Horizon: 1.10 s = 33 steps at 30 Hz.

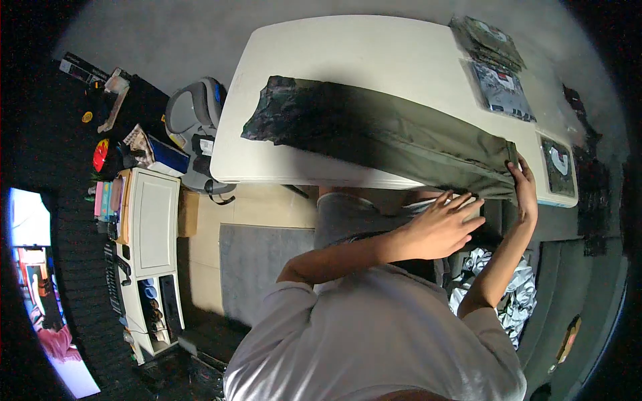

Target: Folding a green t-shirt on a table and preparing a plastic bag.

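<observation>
While the right hand (526,184) grasped the right end of the folded olive garment (428,144), the left hand (438,227), released and with fingers spread, was just beside its near border; contact could not be told. The garment lay lengthwise on the white table (374,43), its dark patterned end leftward, its right portion reaching the near edge. Clear packets (505,100) at the right contained folded cloth, with pale labels (560,162) too small to read. White tabletop stretched between garment and far edge.
</observation>
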Available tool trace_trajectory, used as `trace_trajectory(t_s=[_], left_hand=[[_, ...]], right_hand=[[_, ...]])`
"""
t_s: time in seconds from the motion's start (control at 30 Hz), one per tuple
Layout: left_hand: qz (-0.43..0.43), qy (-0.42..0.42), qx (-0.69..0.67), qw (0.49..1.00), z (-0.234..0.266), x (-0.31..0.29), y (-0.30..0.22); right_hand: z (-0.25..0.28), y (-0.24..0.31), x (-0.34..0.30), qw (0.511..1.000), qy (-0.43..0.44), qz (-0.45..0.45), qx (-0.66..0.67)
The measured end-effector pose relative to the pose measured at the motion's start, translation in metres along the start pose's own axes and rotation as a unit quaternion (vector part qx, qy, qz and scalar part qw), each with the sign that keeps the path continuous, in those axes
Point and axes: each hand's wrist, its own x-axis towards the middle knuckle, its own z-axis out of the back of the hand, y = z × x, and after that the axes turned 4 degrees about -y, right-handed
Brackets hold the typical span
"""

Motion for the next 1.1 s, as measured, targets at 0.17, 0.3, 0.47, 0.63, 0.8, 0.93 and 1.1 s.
trace_trajectory(t_s=[0.17, 0.3, 0.47, 0.63, 0.8, 0.93, 1.1], left_hand=[[0.024, -0.053, -0.067, 0.996, 0.008, 0.048, 0.009], [0.007, -0.106, -0.005, 0.994, -0.015, 0.095, 0.013], [0.053, -0.045, 0.002, 0.998, -0.068, 0.120, 0.000], [0.037, -0.084, -0.003, 0.996, -0.071, 0.133, 0.001], [-0.029, -0.158, -0.039, 0.986, 0.001, 0.131, 0.004], [0.119, -0.100, -0.130, 0.979, 0.083, 0.075, 0.043], [0.222, -0.236, 0.178, 0.929, 0.186, -0.045, 0.129]], right_hand=[[0.003, -0.003, -0.010, 0.998, -0.004, 0.043, -0.052], [0.000, -0.004, -0.017, 0.996, -0.009, 0.092, -0.020], [0.004, 0.000, -0.022, 0.993, -0.059, 0.102, 0.005], [0.004, 0.026, -0.018, 0.992, -0.072, 0.107, 0.002], [-0.018, 0.071, -0.006, 0.982, -0.040, 0.187, -0.007], [-0.030, 0.093, 0.003, 0.985, -0.007, 0.172, -0.004], [-0.012, 0.073, 0.002, 0.985, -0.021, 0.170, -0.008]])
